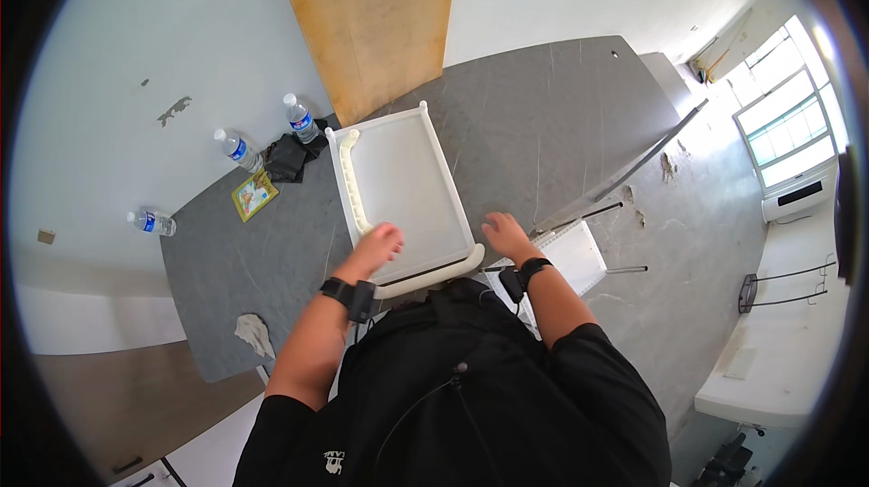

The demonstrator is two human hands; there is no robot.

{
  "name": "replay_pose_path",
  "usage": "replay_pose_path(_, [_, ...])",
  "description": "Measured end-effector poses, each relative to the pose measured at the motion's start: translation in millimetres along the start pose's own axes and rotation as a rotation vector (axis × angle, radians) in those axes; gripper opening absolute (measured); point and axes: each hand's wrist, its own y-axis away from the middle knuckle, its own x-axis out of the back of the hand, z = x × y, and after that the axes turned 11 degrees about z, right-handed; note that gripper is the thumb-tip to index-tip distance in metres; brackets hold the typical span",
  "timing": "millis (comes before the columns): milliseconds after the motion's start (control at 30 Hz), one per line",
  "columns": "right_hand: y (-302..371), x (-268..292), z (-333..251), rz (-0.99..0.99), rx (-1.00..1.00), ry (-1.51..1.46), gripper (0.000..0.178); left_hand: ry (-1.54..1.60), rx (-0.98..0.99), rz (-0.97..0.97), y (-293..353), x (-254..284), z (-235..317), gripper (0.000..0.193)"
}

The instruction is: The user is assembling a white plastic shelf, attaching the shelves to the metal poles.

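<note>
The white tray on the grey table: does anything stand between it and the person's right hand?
Nothing visible does. The right hand is just right of the white tray, with a little grey tabletop showing between. The cream strip inside its left side and the cream bar along its near edge lie off that path.

labels [239, 151] on bottles [296, 110], lettering [335, 460] on shirt [434, 351]

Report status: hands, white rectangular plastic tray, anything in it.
Left hand over tray, right hand beside it. Cream curved plastic strip inside, along tray's left side.

Black shirt [507, 396] — short sleeves [588, 365], black wristbands [360, 302]
</note>
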Motion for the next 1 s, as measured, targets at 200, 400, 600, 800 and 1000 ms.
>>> replay_pose_path(200, [-53.0,-32.7,-36.8,0.133,0.317,-0.009,0.047,-0.749,-0.141,-0.325,-4.7,-98.6,22.3,0.047])
replay_pose_path(400, [-79.7,-60.3,-58.5,0.030,0.459,0.056,0.068,-0.860,-0.035,-0.355,-8.4,-149.0,6.6,0.056])
replay_pose_path(600, [-94.4,-79.7,-50.5,-0.015,0.343,-0.026,0.077,-0.801,0.078,-0.306,-8.6,-167.8,36.0,0.054])
replay_pose_path(800, [-96.7,-87.4,-43.0,-0.032,0.349,-0.080,0.077,-0.995,-0.006,-0.161,0.7,-174.5,37.2,0.051])
replay_pose_path(1000, [-98.8,-88.1,-37.0,-0.044,0.349,-0.120,0.077,-1.016,-0.071,-0.155,3.2,-174.4,41.7,0.052])
